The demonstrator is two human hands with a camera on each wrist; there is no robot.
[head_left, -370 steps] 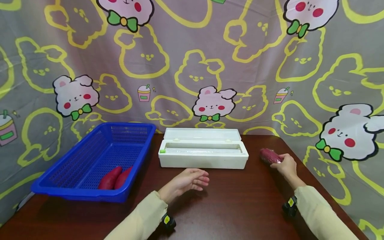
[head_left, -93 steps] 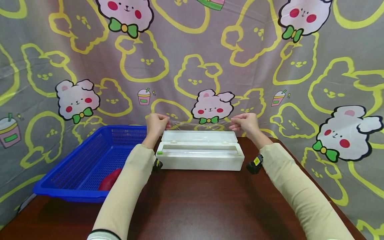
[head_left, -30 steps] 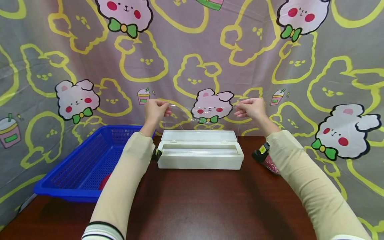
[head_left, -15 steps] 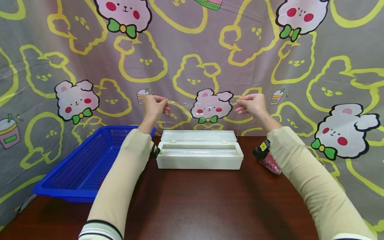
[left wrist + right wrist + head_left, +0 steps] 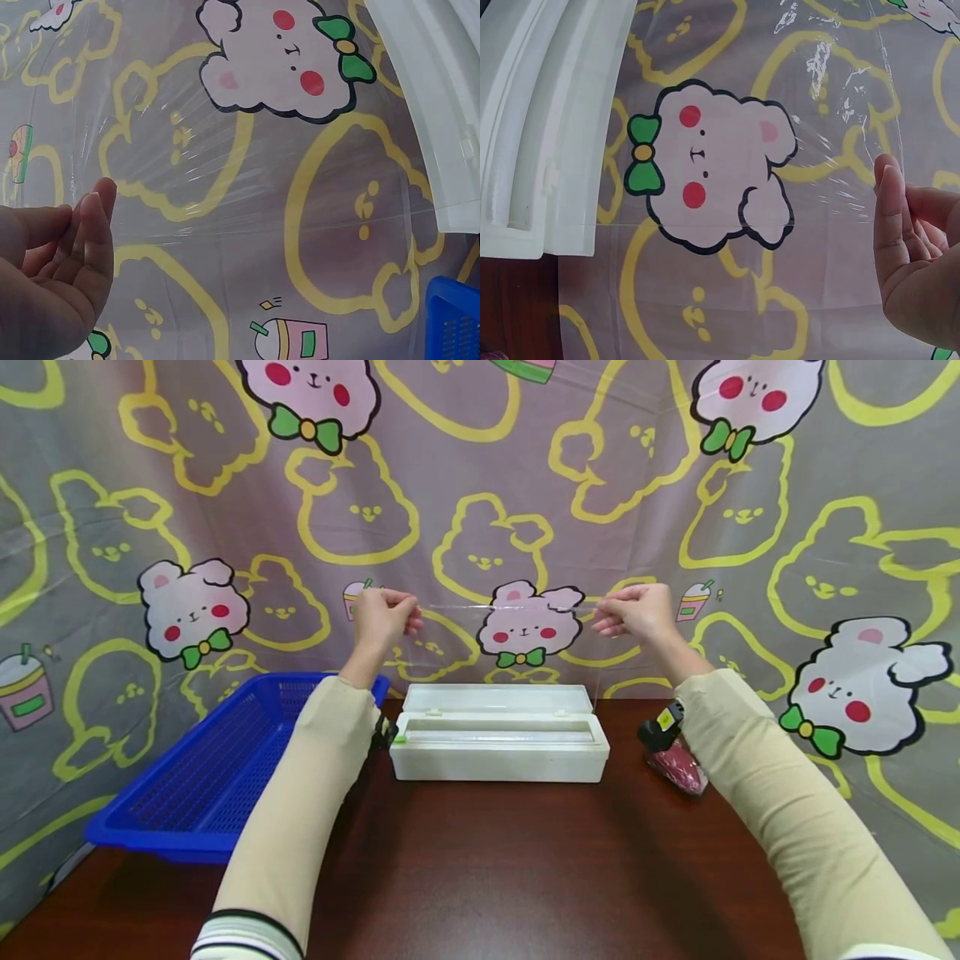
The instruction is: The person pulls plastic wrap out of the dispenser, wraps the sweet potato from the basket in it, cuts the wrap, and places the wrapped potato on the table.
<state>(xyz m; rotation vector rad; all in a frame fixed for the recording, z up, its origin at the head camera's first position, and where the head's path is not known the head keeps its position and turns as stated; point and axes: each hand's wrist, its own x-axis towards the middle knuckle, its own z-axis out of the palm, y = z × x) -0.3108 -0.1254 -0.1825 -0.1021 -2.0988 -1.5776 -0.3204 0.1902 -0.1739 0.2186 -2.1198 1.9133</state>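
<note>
A clear sheet of cling film [image 5: 510,607] stretches upright between my hands, its top edge a thin shiny line. My left hand [image 5: 381,620] pinches one top corner; in the left wrist view, creases fan through the film [image 5: 187,180] from the fingertips. My right hand [image 5: 643,612] pinches the opposite corner, where the right wrist view shows glints on the film [image 5: 821,60]. Below both hands stands a white cling film dispenser [image 5: 498,764], its lid tipped back and the film roll [image 5: 495,737] showing inside. The film's side edges run down toward the dispenser.
A dark red sweet potato wrapped in film [image 5: 681,772] lies on the brown table [image 5: 555,860], partly behind the right wrist camera. On the left, a blue plastic basket [image 5: 165,847] is partly covered by my left arm. A patterned curtain [image 5: 480,468] hangs close behind.
Twelve seconds ago my right hand held the wrapped sweet potato at the right and my left hand was free. Since then both hands have taken the film and drawn it up, rising slightly most recently.
</note>
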